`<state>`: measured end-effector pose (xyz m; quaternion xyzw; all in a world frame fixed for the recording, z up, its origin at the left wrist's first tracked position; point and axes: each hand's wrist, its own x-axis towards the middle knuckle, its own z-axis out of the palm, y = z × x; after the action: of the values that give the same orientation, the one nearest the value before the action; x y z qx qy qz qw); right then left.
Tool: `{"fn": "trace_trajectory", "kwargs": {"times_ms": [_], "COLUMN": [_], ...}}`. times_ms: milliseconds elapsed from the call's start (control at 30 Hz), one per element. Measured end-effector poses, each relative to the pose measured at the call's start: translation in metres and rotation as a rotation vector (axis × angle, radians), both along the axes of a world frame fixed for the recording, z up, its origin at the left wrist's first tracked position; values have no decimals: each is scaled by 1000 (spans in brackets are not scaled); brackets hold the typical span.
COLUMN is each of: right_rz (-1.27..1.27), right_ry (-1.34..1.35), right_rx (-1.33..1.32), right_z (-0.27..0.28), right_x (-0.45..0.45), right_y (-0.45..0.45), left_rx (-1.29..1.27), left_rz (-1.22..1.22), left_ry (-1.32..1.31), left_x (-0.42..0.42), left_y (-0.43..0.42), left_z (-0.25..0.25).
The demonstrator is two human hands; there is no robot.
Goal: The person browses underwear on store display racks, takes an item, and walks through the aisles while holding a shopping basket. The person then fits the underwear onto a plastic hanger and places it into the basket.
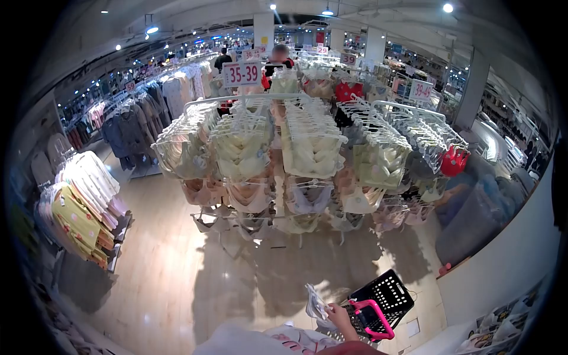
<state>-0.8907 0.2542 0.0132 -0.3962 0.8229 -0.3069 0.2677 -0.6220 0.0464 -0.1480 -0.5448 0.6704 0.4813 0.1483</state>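
My right hand (339, 316) reaches in from the bottom edge, its fingers closed on a pale, whitish garment (317, 302). The garment hangs off to the left of the fingers; its exact kind is too small to make out. Just right of that hand is a black shopping basket (387, 294) with holes in its sides and a bright pink handle (378, 319). My forearm partly covers the basket. White cloth with a pink print (296, 338) shows below, close to my body. My left hand is out of view.
Ahead stands a rack of bras (313, 145) on white hangers, in several rows, under a "35-39" sign (242, 74). Clothes racks (86, 198) stand left. A low white wall (503, 260) curves along the right. A person (279, 59) is behind the rack.
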Motion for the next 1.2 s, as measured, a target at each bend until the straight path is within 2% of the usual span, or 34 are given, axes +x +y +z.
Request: {"fn": "trace_trajectory", "kwargs": {"times_ms": [100, 267, 400, 467, 567, 633, 700, 767, 867, 967, 1067, 1200], "right_rz": [29, 68, 187, 248, 300, 308, 319, 309, 327, 343, 352, 344], "right_ry": [-13, -23, 8, 5, 36, 50, 3, -50, -85, -119, -164, -254], "right_rx": [124, 127, 216, 222, 189, 179, 191, 199, 208, 187, 155, 92], "right_z": [9, 10, 12, 11, -2, -2, 7, 5, 8, 10, 14, 49], "right_x": [4, 15, 21, 23, 27, 32, 34, 32, 23, 2, -27, -57], "right_y": [-15, -35, -62, -71, -86, -92, -97, -102, -110, -124, -134, -147], "left_rx": [83, 278, 392, 333, -170, -411, -481, -515, -307, 23, 308, 269], "left_rz": [127, 287, 321, 217, -343, 235, 238, 99, -33, 52, 236, 331], "left_ry": [-5, -101, -128, -70, 142, 272, 541, 646, 862, 849, 957, 1025], "left_x": [21, 62, 86, 87, 83, 55, 32, 11, -16, -35, -50, -78], "left_y": [2, 14, 21, 17, -9, -9, -22, -34, -50, -60, -70, -72], "left_z": [-8, -29, -45, -55, -66, -38, 28, 85, 109, 136, 155, 165]}}
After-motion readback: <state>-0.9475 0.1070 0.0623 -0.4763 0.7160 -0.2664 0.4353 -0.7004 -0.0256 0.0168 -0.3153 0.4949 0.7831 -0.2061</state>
